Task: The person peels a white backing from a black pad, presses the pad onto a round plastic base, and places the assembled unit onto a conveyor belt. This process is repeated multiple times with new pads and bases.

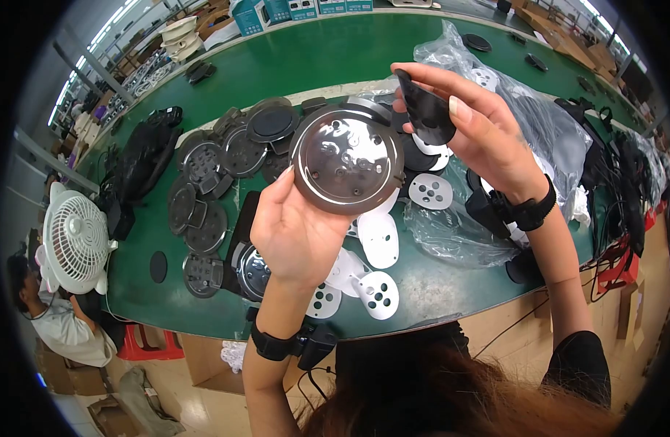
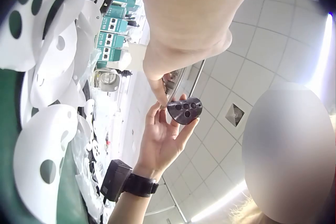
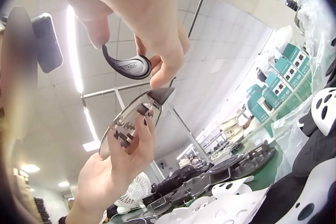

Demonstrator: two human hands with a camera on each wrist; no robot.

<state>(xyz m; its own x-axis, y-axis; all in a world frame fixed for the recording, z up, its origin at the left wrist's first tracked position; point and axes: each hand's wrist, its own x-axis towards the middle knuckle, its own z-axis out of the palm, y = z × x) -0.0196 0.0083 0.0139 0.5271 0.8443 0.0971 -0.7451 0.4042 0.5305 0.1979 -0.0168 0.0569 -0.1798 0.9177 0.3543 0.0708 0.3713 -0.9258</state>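
Note:
A round, smoky translucent disc (image 1: 346,156) with a glossy centre is held up by the left hand (image 1: 295,229), thumb at its lower left rim and the other fingers behind it. To its right the right hand (image 1: 488,131) pinches a curved black oval pad (image 1: 428,109) between thumb and fingers. In the left wrist view the black pad (image 2: 185,110) shows several holes, held by the right hand (image 2: 163,142). The right wrist view shows the pad (image 3: 128,67) bent, above the disc (image 3: 126,121), which the left hand (image 3: 118,179) supports from below.
Similar smoky discs (image 1: 204,164) lie left on the green table (image 1: 291,54). White perforated plates (image 1: 378,240) are at the centre, with clear plastic bags (image 1: 459,233) on the right. A white fan (image 1: 76,233) and a seated person (image 1: 69,320) are at the left.

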